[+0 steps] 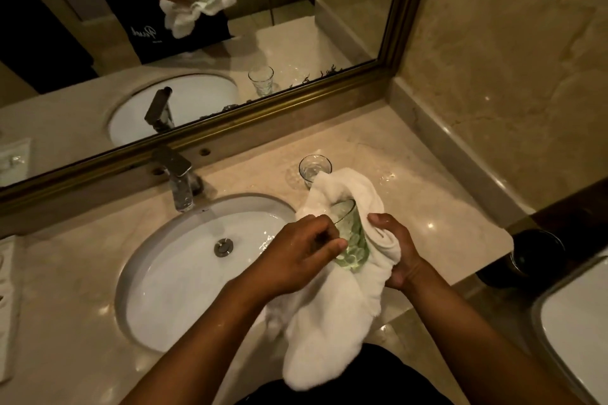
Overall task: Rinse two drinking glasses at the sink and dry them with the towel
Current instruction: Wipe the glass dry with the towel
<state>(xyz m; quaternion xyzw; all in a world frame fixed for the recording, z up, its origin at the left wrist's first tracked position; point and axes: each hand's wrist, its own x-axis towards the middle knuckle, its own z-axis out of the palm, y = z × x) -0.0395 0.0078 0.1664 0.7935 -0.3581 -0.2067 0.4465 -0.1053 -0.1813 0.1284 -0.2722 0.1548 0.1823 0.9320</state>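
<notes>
I judge I'm partway through drying: my left hand (307, 248) grips the green-tinted glass (349, 240) over the sink (138, 273) edge, my right hand (393, 250) clutches the towel (329, 322) around it, while the second glass (314, 169) waits upright on the desk (427, 174), possibly undried.

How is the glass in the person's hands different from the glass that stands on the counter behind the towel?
The held glass is tilted and off the counter; the counter glass stands upright.
The held glass lies in the white towel, gripped by the left hand; nothing grips the counter glass.
Both are clear tumblers.
</notes>
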